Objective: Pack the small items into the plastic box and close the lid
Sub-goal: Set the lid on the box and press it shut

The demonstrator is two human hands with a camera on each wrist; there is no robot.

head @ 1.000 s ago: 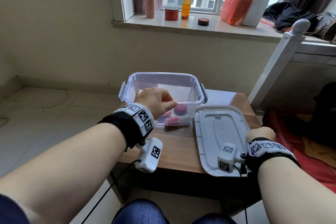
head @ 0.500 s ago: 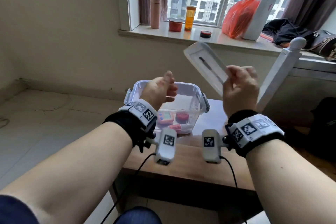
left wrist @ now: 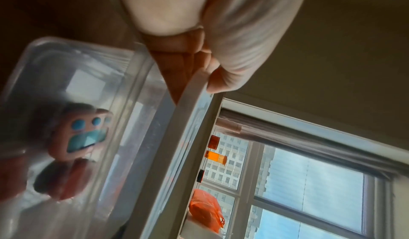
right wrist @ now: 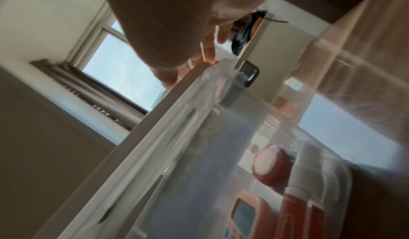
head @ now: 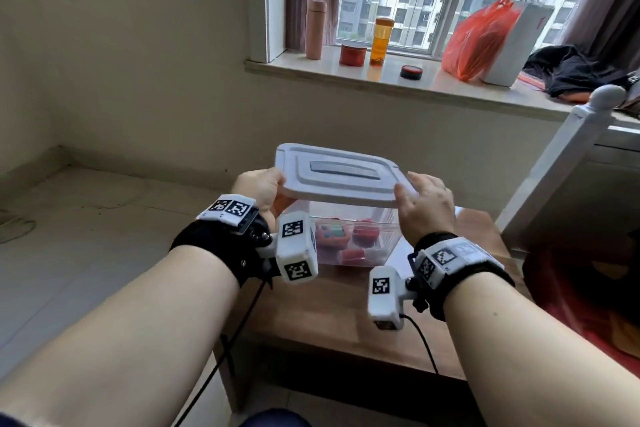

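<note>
The flat pale-grey rectangular plastic lid [head: 337,177] is held just over the clear plastic box [head: 356,236], near side lifted, not yet seated. The likely failure is a skewed landing: if one end drops first, the rim could ride over the box wall instead of around it, and the side latches would then miss. A hard push on one end could also slide the box on the small wooden table [head: 346,315].

At nine o'clock of the lid, the left hand [head: 261,189] grasps the lid's left edge, thumb on top and fingers curled beneath, as the left wrist view shows. Through the box's near wall sit the packed small items: a pink toy with blue buttons [head: 330,236], a small red round pot [head: 363,234] and a red-and-white tube [head: 356,255]. At three o'clock, the right hand [head: 424,204] grips the lid's right near corner; how its fingers wrap under the edge I cannot tell from the blurred wrist view.
</note>
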